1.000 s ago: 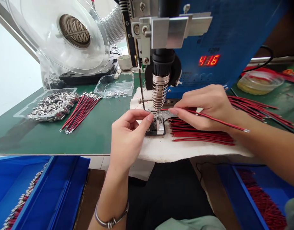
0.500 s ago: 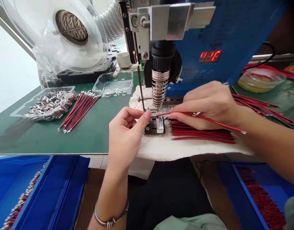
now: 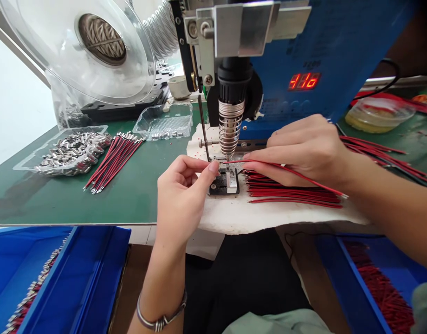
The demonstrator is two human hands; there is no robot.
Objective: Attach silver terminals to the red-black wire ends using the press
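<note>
Thumb and forefinger of my right hand (image 3: 304,150) pinch a thin red wire (image 3: 297,173); its left end runs level under the soldering iron tip, close to my left fingertips. The wire's other, bare end hangs out to the right past my palm. My left hand (image 3: 185,190) is closed in a pinch just left of the tip, and what sits between the fingers is too small to make out. Above the wire stands the soldering iron (image 3: 230,125) with its coiled spring. Below lies a small black and silver fixture (image 3: 230,182), partly hidden by my left thumb.
Several red wires (image 3: 293,195) lie on a white cloth (image 3: 234,218). At left are a tray of metal parts (image 3: 70,150), a wire bundle (image 3: 112,162) and a clear tray (image 3: 164,123). Behind stands a blue machine (image 3: 325,41). Blue bins (image 3: 91,278) sit below the table edge.
My right hand has shifted slightly left, bringing the red wire's end under the iron tip to my left fingertips. My left hand stays nearly still. The red display digits differ.
</note>
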